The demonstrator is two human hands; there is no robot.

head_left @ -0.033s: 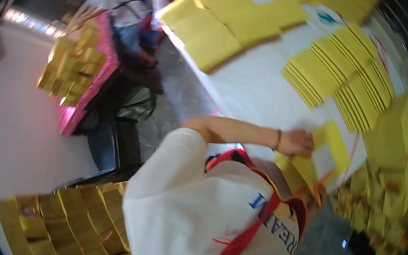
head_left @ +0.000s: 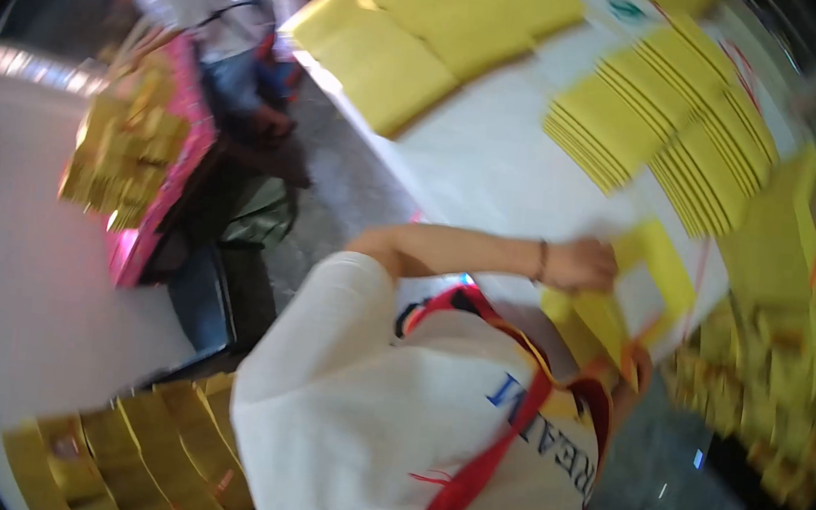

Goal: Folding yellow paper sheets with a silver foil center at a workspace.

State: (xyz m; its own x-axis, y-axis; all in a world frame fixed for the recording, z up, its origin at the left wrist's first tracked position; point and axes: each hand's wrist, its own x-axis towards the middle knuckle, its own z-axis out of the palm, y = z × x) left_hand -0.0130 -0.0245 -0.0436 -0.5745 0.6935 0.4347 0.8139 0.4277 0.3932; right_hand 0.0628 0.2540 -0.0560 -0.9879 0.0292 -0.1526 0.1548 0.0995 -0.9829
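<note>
At the near edge of the white table, a yellow paper envelope or bag stands partly opened, with a pale rectangle showing inside its yellow border. My left hand, a dark band at its wrist, has curled fingers against the envelope's left side; the fingertips are blurred. Lower down, close to my body, my right hand grips the envelope's lower edge, where an orange strip shows. Much of that hand is hidden by the yellow paper and a red strap.
Overlapping yellow stacks lie on the white table, with wider flat piles beyond. More yellow pieces are heaped at the right. Yellow rows stand at lower left. A person is by a pink-edged table.
The whole view has shifted slightly, so the table and stacks sit a little further left and up. Both hands stay at the same places on the yellow envelope.
</note>
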